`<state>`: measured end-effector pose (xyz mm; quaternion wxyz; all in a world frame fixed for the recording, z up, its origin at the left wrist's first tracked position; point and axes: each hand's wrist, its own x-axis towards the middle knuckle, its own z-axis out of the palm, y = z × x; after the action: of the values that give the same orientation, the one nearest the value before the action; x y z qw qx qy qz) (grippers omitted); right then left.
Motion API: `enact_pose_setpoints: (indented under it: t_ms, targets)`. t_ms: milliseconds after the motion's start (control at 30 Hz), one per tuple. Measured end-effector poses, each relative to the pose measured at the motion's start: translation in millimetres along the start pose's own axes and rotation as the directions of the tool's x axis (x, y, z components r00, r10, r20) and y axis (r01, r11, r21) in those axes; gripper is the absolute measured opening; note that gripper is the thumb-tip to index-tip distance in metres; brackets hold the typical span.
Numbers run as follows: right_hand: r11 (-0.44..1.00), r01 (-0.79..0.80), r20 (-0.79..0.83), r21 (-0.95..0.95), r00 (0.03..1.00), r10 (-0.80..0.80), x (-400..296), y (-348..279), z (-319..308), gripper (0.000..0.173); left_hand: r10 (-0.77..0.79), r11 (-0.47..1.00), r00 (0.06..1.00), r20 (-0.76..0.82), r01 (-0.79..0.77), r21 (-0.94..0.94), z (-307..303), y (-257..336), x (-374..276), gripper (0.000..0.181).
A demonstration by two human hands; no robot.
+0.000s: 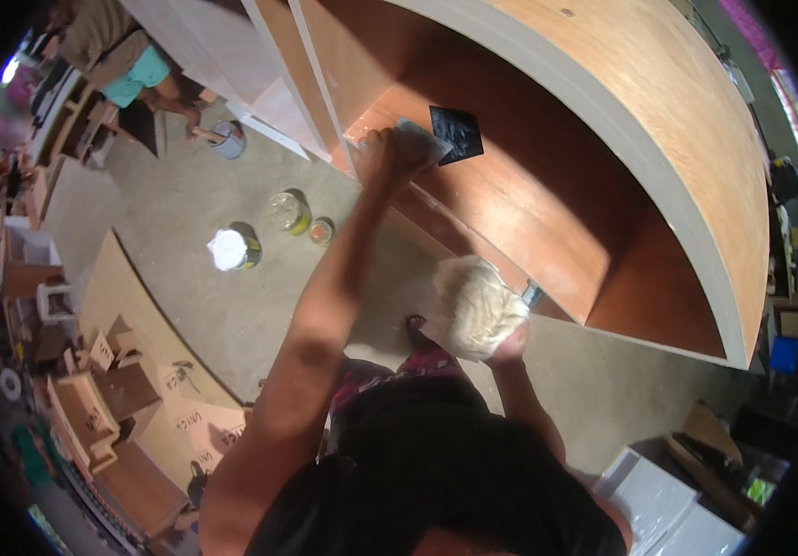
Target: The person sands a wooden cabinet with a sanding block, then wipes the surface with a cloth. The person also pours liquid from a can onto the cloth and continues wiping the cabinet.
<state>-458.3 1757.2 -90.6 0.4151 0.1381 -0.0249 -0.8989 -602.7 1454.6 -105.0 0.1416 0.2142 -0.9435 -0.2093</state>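
My left hand (388, 160) is inside a curved wooden cabinet, gripping a grey flat piece (426, 139), perhaps folded sandpaper. Its fingers rest low near the compartment's front left corner. Just beyond lies a dark, square-cornered sheet (456, 135) on the reddish-brown panel (510, 201). My right hand (512, 342) holds a bunched cream cloth (479, 306) in front of the cabinet's front edge. Beside the cloth shows a small grey object (532, 293), mostly hidden and too small to name. The cabinet's pale curved rim (621, 118) arches around the compartment.
On the concrete floor stand a can topped with white (232, 249), a larger can (289, 212) and a small jar (321, 231). A person (138, 73) is near a bucket (227, 140). Plywood (162, 333) lies left; wrapped white panels (656, 497) sit lower right.
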Motion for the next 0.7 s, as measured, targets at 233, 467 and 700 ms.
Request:
enact_pose_setpoints:
  t_ms: [233, 467, 700]
  targets:
    - [0.412, 0.367, 0.129, -0.834, 0.856, -0.501, -76.2, -61.6, -57.7, 0.059, -0.374, 0.926, 0.859, 0.349, 0.324, 0.195, 17.2, 21.9, 35.8, 0.102]
    - [0.858, 0.336, 0.026, -0.388, 0.935, -0.354, -81.3, -73.1, -44.3, 0.062, -0.471, 0.865, 0.839, 0.273, 0.378, 0.331, 7.3, 40.5, 33.8, 0.115]
    - [0.979, 0.046, 0.069, -0.197, 0.997, -0.033, -55.5, -73.3, -40.2, 0.070, -0.185, 0.462, 0.969, 0.167, 0.235, -0.855, 1.8, 11.4, -2.4, 0.031]
